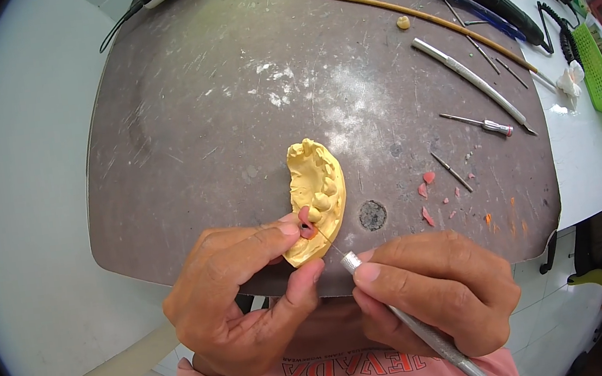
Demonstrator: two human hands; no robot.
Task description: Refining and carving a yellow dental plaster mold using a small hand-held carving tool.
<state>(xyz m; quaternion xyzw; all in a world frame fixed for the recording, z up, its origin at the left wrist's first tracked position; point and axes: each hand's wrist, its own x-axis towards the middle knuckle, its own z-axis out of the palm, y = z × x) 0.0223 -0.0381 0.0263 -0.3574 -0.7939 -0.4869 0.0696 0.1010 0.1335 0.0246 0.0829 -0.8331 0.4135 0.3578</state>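
Observation:
A yellow dental cast [327, 177] with several moulded teeth is held at the table's near edge. My left hand [242, 293] grips its near end between thumb and forefinger. A pink piece [305, 216], with a dark opening in it, sits on the cast beside my left fingertip. My right hand [440, 283] is closed round a silver knurled handle [428, 334] of a thin-tipped hand tool, held like a pen. Its fine tip reaches the cast next to the pink piece; whether it touches I cannot tell.
Pink scraps [426, 216] and a small metal bur [451, 172] lie to the right. Farther off are a small screwdriver [477, 123], a silver knife-like tool [472, 84], a loose tooth crown [403, 23] and a long wooden stick [419, 13]. A green basket [601, 76] stands on the white side table.

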